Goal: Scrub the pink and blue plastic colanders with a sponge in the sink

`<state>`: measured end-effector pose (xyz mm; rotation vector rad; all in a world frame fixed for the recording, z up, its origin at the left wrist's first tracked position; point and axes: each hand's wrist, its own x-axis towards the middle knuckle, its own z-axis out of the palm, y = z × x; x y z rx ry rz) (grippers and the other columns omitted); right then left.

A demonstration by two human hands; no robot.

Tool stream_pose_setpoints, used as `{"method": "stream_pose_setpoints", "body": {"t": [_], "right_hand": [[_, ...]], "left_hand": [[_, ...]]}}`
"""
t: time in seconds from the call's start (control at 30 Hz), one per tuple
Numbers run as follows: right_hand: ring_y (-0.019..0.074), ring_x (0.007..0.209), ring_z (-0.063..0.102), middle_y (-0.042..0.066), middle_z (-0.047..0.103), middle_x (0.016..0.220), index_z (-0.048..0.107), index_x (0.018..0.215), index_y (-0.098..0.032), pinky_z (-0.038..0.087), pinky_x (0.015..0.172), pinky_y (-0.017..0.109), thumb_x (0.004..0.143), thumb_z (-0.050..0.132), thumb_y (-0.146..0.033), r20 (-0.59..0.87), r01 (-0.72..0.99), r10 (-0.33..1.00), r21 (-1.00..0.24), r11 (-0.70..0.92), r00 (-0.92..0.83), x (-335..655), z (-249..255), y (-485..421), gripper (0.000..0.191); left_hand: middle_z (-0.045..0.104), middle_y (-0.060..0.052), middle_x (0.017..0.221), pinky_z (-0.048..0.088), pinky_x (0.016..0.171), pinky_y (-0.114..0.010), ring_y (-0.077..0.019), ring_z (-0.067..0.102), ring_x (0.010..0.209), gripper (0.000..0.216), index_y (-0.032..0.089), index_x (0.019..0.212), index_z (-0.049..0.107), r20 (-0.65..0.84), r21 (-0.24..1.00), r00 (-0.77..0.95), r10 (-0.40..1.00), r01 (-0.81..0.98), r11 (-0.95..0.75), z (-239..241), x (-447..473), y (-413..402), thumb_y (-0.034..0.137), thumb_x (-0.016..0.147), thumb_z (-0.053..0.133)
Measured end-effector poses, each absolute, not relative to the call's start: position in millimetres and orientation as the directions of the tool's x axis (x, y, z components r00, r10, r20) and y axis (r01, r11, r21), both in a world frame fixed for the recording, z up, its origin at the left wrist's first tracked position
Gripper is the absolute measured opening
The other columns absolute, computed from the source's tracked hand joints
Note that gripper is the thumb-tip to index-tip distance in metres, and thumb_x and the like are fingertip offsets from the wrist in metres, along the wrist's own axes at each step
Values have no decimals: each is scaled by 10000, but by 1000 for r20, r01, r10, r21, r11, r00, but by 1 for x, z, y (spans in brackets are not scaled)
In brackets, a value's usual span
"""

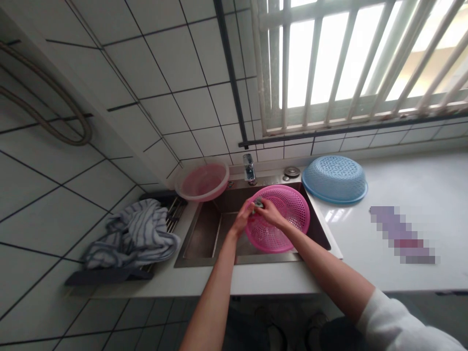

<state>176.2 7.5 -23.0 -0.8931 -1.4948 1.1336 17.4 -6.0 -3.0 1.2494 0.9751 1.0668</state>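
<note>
A pink plastic colander [278, 239] is tilted in the steel sink, its perforated inside facing me. My left hand [242, 219] is closed at the colander's left rim, the fingers partly hidden. Just beside it, my right hand [270, 212] is closed on a small greenish scrubbing pad [258, 202], held against the upper left of the colander. Whether the pad is a sponge or a cloth is too small to tell. The tap [249, 168] stands behind the colander, close to both hands.
A pink basin [204, 180] with a pale rim rests at the sink's back left corner. To the right, an upside-down blue basket [334, 180] sits on the white counter [398, 187]. A striped towel [142, 234] lies on a rack at left. A drain strainer [291, 171] is behind the sink.
</note>
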Motion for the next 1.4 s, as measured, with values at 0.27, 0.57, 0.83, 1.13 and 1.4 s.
{"method": "stream_pose_setpoints", "body": {"t": [0.27,0.57,0.83,1.13,1.4], "right_hand": [[173,713,566,29,674,802,631,842,-177,441,657,266,830,603,-331,289,23,903,-950,312,-319,172,-23,5,157],[162,688,544,13,640,760,602,797,-184,438,649,261,820,621,-374,257,-9,911,-963,269,-322,171,-22,3,193],[173,750,563,24,655,829,598,852,-188,453,677,263,829,622,-420,247,-38,966,-969,244,-78,182,-18,10,235],[179,752,589,33,682,839,628,868,-189,478,710,280,824,620,-363,256,-39,938,-966,254,-235,175,-26,10,180],[182,760,595,43,698,869,651,921,-180,476,713,281,820,628,-328,258,-13,896,-962,272,-360,170,-27,5,181]], "left_hand": [[725,-87,1316,375,1193,-463,-317,594,1332,602,244,1290,714,11,995,218,976,-96,11,-1,19,-6,646,842,730],[743,-91,1277,385,1189,-472,-322,588,1341,590,235,1260,732,12,993,227,974,-117,15,-5,17,-3,648,839,730],[724,-108,1321,379,1191,-488,-323,596,1327,606,229,1300,709,23,993,286,958,-117,11,-3,19,-4,618,838,749],[710,-82,1342,378,1190,-458,-305,595,1320,582,248,1295,704,5,995,270,963,-95,21,0,17,-5,618,847,733],[712,-87,1287,403,1137,-399,-300,598,1290,574,225,1231,706,93,995,200,975,-38,-87,4,19,-6,626,821,747]]}}
